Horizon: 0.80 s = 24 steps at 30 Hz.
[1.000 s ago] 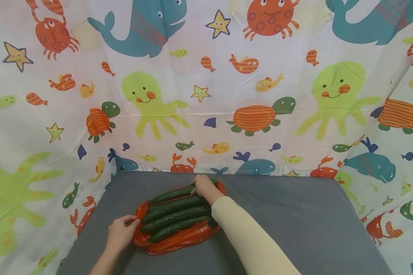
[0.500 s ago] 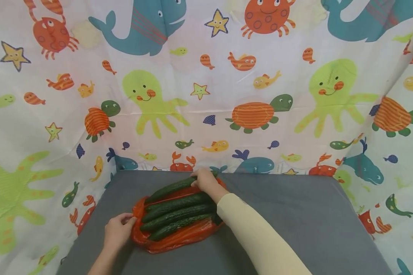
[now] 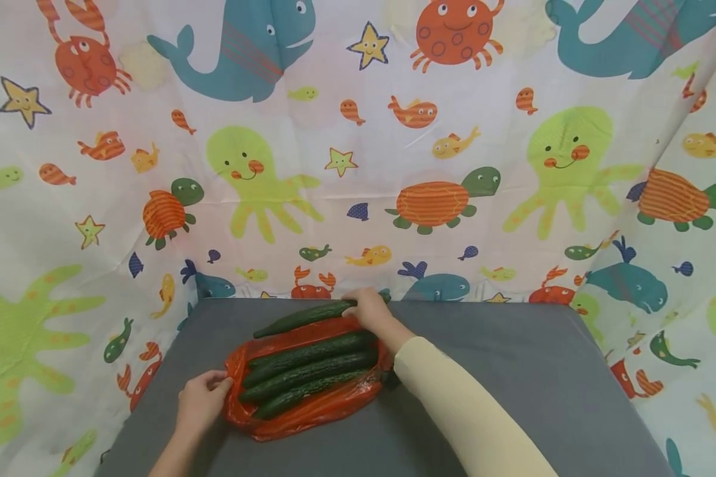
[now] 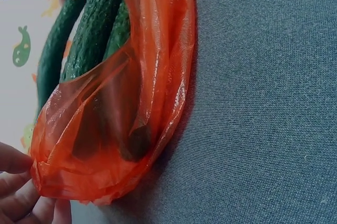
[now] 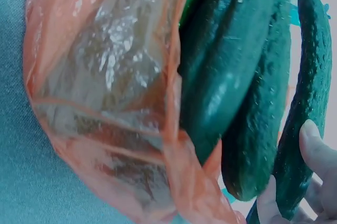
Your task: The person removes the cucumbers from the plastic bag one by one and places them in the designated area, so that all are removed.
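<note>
My right hand (image 3: 372, 315) grips one cucumber (image 3: 310, 317) near its right end, thumb on one side and fingers on the other. This cucumber lies along the far side of the orange bag (image 3: 310, 419), apart from the three cucumbers (image 3: 310, 368) inside; its left end points slightly nearer. I cannot tell whether it touches the counter (image 3: 483, 371). My left hand (image 3: 201, 401) pinches the bag's left edge between thumb and fingers. The three cucumbers lie side by side in the bag opening. A pale sleeve (image 3: 465, 404) covers my right forearm.
</note>
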Tool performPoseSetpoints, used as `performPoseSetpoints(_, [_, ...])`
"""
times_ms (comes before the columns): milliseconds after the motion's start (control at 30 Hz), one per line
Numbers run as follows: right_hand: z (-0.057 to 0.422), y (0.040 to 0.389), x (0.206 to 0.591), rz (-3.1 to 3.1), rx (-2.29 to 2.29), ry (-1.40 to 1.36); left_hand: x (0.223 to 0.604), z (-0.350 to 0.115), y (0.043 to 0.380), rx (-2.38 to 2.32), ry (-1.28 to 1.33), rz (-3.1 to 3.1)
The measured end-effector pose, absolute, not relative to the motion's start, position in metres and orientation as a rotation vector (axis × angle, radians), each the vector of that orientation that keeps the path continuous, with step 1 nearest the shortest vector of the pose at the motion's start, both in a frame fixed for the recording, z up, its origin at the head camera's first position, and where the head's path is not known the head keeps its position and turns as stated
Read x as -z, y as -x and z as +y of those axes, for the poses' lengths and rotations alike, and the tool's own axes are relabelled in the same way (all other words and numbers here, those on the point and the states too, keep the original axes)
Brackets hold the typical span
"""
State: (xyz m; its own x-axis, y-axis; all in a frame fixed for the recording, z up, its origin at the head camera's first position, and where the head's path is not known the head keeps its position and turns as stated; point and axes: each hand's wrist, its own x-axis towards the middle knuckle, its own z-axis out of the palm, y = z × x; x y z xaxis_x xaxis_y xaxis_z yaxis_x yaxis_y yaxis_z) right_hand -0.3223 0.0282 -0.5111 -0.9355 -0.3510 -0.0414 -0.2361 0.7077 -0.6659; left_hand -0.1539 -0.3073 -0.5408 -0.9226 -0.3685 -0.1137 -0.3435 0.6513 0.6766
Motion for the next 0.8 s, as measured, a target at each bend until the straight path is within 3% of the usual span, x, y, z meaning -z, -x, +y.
performPoseSetpoints(800, [0.099, 0.305, 0.492, 2.919, 1.145, 0.442, 0.546, -0.313, 0.17, 1.156, -0.609, -2.856])
